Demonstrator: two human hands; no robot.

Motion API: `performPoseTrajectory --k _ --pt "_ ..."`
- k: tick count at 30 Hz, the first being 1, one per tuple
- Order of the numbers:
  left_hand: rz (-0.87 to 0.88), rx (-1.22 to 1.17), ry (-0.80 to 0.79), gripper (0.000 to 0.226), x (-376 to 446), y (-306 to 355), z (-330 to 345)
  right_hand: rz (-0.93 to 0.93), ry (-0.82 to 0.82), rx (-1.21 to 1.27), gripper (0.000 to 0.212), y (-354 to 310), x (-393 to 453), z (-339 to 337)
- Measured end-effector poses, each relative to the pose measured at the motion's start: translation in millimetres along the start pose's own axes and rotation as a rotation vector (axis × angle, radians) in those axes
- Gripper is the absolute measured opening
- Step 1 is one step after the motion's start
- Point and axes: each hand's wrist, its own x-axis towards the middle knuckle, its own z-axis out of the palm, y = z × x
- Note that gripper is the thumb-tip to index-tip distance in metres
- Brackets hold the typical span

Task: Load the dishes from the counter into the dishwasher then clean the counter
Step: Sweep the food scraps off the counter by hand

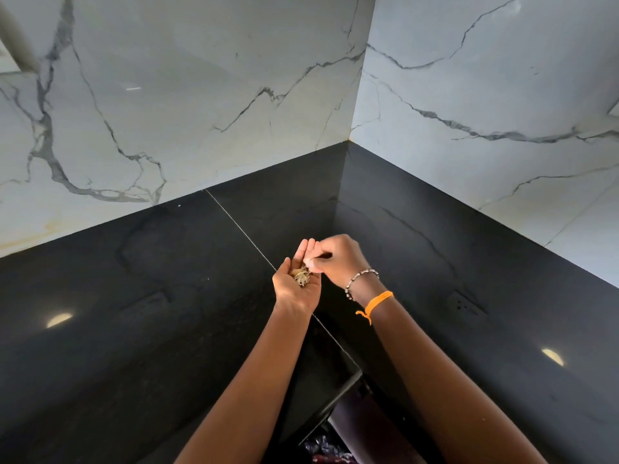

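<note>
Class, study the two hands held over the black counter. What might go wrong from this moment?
1. The scraps lie loose in the upturned left hand; a tilt may spill them onto the counter.
2. The right hand pinches at the pile; bits may slip past the palm.
3. Fallen bits could be hard to spot on that dark, reflective surface.

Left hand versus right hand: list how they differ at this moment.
The left hand lies palm up, cupping brownish scraps; the right hand is palm down above it. The left hand's fingers are nearly straight; the right hand's bunch at the scraps, pinching or not is unclear. The right wrist wears a bead bracelet and orange thread; the left wrist is bare. Both hover over the black counter.
</note>
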Motion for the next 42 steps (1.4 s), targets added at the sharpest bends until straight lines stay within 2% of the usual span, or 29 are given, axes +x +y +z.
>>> performPoseTrajectory --k 4,6,8,11,14,17,20,22,23,25,27,28,31,33,36,38,40,42 --pt "0.005 0.054 0.021 0.045 1.1 -1.7 -1.2 -0.098 -0.091 -0.324 0.023 -19.0 -4.2 3.9" --pt "0.007 0.065 0.042 0.041 -0.2 -1.4 -0.4 -0.147 -0.099 -0.457 0.022 -24.2 -4.8 4.4" --pt "0.004 0.081 0.072 0.033 -4.6 -0.5 2.8 -0.180 -0.048 -0.494 0.015 -26.7 -3.9 4.7" --pt "-0.010 0.124 0.104 0.039 -7.3 -1.2 5.6 -0.205 0.026 -0.477 0.012 -25.5 -0.3 8.4" --pt "-0.007 0.126 0.079 0.040 -7.6 -2.1 4.7 -0.246 0.002 -0.525 0.015 -21.1 -1.1 12.1" --pt "-0.011 0.047 0.003 0.041 -5.6 -2.3 5.5 -0.259 -0.019 -0.312 0.026 -9.8 -4.0 7.4" --pt "-0.013 -0.056 -0.024 0.043 -3.7 0.0 5.6 -0.261 0.191 -0.098 0.028 15.9 -0.1 -4.6" --pt "-0.033 -0.112 -0.045 0.045 -4.7 3.2 5.3 -0.134 0.334 -0.049 0.034 49.4 9.4 -11.5" --pt "-0.038 -0.121 -0.046 0.046 -6.3 4.4 5.5 -0.031 0.342 -0.072 0.035 67.1 14.2 -14.0" --pt "-0.044 -0.119 -0.050 0.045 -8.0 4.7 6.0 0.193 0.168 -0.141 0.034 99.1 20.0 -13.9" --pt "-0.045 -0.115 -0.055 0.045 -9.8 3.0 7.2 0.275 -0.073 -0.238 0.053 119.4 21.6 -6.9" --pt "-0.041 -0.111 -0.058 0.045 -10.5 2.4 7.2 0.240 -0.150 -0.323 0.057 124.2 21.3 -3.0" --pt "-0.044 -0.108 -0.063 0.046 -10.4 2.2 7.1 0.030 -0.243 -0.504 0.058 124.2 14.5 5.5" --pt "-0.047 -0.117 -0.054 0.046 -10.2 2.3 6.0 -0.068 -0.307 -0.519 0.059 121.6 5.5 5.5" --pt "-0.049 -0.123 -0.052 0.046 -10.7 2.8 6.5 -0.120 -0.422 -0.398 0.061 119.6 -12.0 -0.5" --pt "-0.049 -0.118 -0.045 0.045 -11.3 3.1 7.3 -0.040 -0.353 -0.369 0.061 122.1 -25.0 -4.6" --pt "-0.042 -0.119 -0.036 0.044 -11.9 3.8 7.6 0.167 -0.168 -0.497 0.067 123.3 -38.3 -0.1" --pt "-0.042 -0.123 -0.028 0.044 -11.6 3.4 6.3 0.324 -0.077 -0.613 0.079 118.6 -47.7 14.5"
